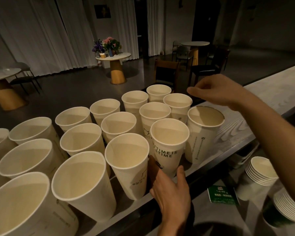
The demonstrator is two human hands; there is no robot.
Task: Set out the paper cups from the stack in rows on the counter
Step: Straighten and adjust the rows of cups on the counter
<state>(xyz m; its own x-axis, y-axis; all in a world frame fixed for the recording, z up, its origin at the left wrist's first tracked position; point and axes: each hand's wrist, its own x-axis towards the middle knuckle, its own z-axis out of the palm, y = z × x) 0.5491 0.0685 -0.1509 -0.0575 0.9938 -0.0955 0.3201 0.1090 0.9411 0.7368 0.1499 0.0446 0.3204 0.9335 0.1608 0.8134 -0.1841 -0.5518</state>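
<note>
Several white paper cups (82, 138) stand upright in rows on the grey counter (272, 89), running from the near left to the far middle. My left hand (170, 189) grips the base of the printed cup (169, 142) at the right end of the near row, thumb on its right side, fingers on its left. My right hand (216, 91) hovers above the far right cups with its fingers loosely curled and nothing in them. Just below it stands the rightmost cup (205, 132). A stack of nested cups (262, 171) sits below the counter at the lower right.
A second stack of cup rims (289, 208) and a green card (222, 195) lie on the lower shelf at the right. Bare counter stretches to the right of the cups. Beyond the counter are round tables, dark chairs (167, 72) and flower pots (111, 45).
</note>
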